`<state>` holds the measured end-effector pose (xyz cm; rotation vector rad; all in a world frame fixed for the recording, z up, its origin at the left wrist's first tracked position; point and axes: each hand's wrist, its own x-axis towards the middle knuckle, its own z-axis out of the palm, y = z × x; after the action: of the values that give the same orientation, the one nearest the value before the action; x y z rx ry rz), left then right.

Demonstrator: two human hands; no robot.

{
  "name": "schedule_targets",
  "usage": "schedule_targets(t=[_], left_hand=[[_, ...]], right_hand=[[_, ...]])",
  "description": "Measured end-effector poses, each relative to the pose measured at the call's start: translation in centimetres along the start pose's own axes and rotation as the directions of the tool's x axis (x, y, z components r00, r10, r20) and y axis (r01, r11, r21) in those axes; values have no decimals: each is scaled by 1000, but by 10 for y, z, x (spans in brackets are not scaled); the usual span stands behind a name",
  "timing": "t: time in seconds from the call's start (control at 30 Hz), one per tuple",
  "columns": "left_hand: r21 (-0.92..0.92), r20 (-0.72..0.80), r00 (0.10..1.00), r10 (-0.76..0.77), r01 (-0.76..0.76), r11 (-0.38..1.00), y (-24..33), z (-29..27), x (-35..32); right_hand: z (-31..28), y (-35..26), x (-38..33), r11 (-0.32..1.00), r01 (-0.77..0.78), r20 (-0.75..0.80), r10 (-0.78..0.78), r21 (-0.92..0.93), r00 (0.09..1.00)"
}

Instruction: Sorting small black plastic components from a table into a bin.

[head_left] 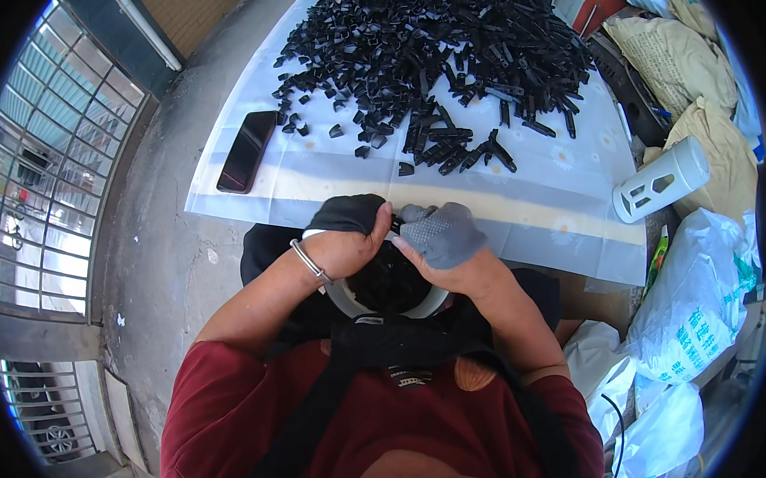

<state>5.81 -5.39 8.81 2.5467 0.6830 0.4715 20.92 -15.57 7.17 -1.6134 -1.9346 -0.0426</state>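
My left hand (349, 240), with a dark glove over its fingers and a metal bangle on the wrist, meets my right hand (443, 241), which wears a grey dotted glove. Both pinch a small black plastic part (394, 227) between them. Right under the hands sits a white bowl (345, 300) filled with more black parts. A large heap of black plastic parts (443, 48) lies farther out on a white sheet (527, 207) spread on the ground.
A dark phone (247, 151) lies on the sheet's left edge. A white cylinder-shaped bottle (658, 180) lies at the right. Filled sacks (683, 55) and white plastic bags (693, 302) crowd the right side. A metal window grille (46, 168) stands on the left.
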Motion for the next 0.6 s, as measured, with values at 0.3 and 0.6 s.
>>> schedule_targets(t=[0.3,0.6], left_hand=[[350,-187,970,157,-84,933,-11,17,48],[306,-171,981,93,-36,951,-32,32,56]], right_hand=[[-32,80,21,702,-600,-179,581,-384,794],[-24,84,2,744,-533,-96,545,-404,833]])
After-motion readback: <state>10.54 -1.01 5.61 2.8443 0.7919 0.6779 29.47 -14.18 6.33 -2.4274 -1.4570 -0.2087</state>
